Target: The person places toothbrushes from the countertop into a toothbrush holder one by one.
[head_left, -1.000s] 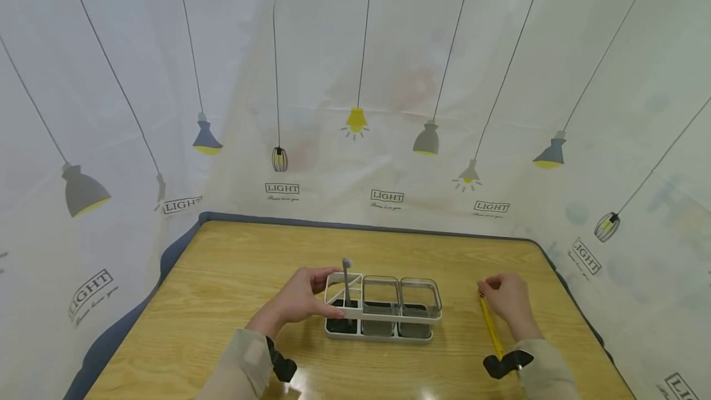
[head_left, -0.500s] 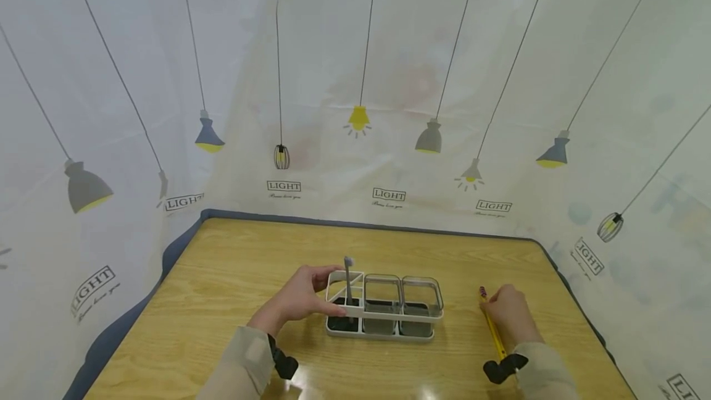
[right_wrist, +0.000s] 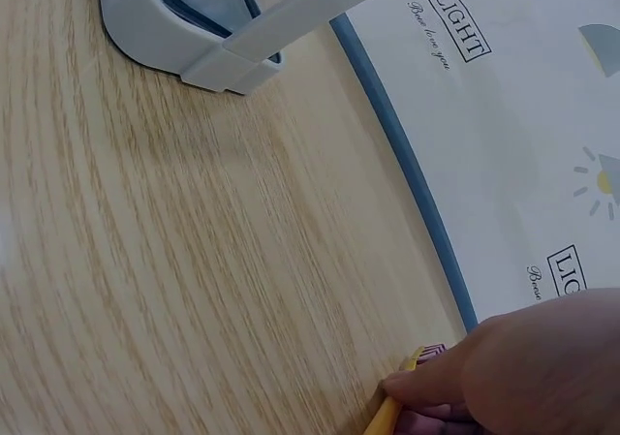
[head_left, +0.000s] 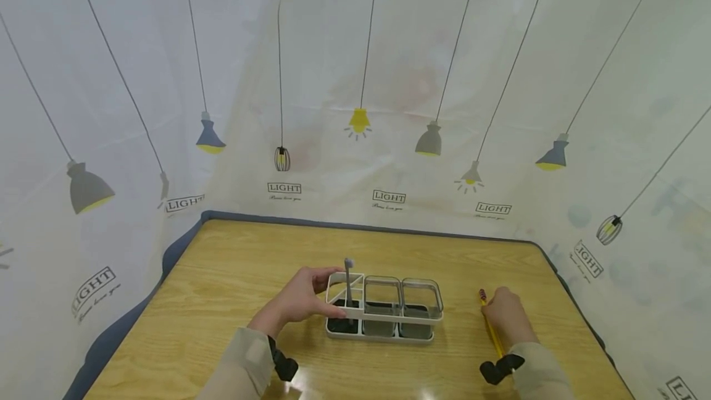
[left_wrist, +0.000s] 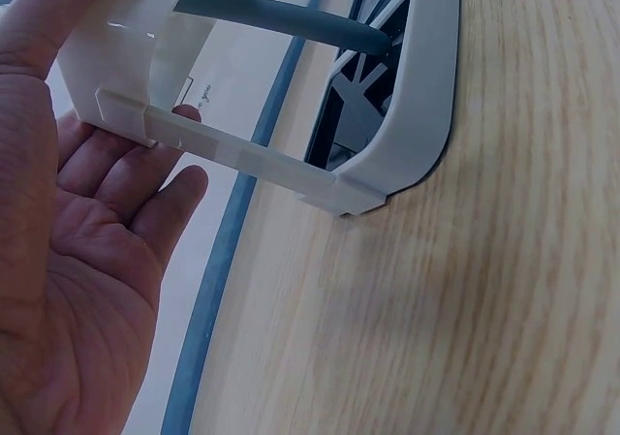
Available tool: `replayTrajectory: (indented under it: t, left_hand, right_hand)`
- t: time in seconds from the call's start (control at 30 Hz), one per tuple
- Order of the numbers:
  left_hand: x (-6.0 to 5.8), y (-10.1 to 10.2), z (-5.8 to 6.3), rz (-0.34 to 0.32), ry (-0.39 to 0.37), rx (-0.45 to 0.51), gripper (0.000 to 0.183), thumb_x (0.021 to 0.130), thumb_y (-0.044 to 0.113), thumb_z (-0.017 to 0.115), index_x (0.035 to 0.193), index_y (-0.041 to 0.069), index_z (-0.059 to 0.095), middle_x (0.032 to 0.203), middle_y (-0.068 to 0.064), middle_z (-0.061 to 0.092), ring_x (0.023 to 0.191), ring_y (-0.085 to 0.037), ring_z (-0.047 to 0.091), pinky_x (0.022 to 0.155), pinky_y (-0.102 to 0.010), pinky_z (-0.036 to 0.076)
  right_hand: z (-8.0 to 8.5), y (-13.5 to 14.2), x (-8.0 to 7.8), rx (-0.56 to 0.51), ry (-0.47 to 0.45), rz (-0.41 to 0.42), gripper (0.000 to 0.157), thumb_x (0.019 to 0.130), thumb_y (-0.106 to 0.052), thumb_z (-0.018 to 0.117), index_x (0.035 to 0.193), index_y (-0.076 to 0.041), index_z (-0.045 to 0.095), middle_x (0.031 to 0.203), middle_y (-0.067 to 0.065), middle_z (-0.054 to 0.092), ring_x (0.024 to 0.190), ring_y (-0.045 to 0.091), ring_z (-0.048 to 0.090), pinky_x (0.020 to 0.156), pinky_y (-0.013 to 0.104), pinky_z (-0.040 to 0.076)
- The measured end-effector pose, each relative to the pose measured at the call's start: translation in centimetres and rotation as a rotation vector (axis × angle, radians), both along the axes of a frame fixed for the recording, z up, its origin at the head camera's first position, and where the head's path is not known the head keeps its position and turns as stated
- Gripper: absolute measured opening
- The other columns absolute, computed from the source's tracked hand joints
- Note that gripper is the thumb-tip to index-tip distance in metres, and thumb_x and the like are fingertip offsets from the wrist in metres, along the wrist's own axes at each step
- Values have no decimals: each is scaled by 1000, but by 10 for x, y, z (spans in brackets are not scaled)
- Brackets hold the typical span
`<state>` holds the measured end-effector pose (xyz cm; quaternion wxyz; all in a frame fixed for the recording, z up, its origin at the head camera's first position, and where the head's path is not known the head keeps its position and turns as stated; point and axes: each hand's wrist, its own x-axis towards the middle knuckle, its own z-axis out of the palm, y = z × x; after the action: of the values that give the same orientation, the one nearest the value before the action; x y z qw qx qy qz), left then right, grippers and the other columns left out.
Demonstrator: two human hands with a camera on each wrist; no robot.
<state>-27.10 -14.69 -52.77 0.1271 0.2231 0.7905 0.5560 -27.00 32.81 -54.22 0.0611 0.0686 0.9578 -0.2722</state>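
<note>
A white toothbrush rack [head_left: 400,339] stands on the table, with a divided section at its left end. My left hand [head_left: 300,297] holds that end, thumb on the front rail and fingers behind. A grey toothbrush [head_left: 348,286] stands upright in the divided section; its handle [left_wrist: 281,15] reaches the rack's base in the left wrist view. To the right of the rack, my right hand [head_left: 508,316] pinches a yellow toothbrush [head_left: 492,333] just below its head. Purplish bristles [right_wrist: 433,353] show past the thumb in the right wrist view. Fingers partly hide the brush.
Two clear cups [head_left: 380,328] sit in the rack's middle and right places. The wooden table [head_left: 250,252] has a blue-grey edge [head_left: 333,225]. Behind it hangs a pale curtain [head_left: 322,66] printed with lamps.
My right hand has shifted down the yellow toothbrush from its head, uncovering the bristles. The left hand and rack stay in place; the head view has shifted slightly.
</note>
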Motion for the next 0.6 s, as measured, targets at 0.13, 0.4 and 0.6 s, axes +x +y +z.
replayTrajectory:
  t: [0.13,0.4,0.6]
  left_hand:
    - [0,0,0,-1,-5,5,80,77,28,98,147,13,63,135,-5,70,130,-29,64,105,-52,50]
    - [0,0,0,-12,-7,9,82,78,27,98,149,10,61,137,-8,68,130,-29,64,105,-53,50]
    - [1,0,0,-7,-5,8,80,78,27,98,148,13,62,138,-6,68,132,-31,62,107,-54,49]
  right_hand:
    - [1,0,3,-19,-1,-6,12,90,-1,66,83,8,63,77,10,62,69,24,57,62,36,49]
    - [13,-3,6,-49,-20,-36,38,95,-3,60,59,-11,49,56,-5,37,50,11,39,49,25,34]
    - [27,-7,6,-36,40,-7,24,99,-6,61,87,12,70,69,6,56,59,16,49,54,29,42]
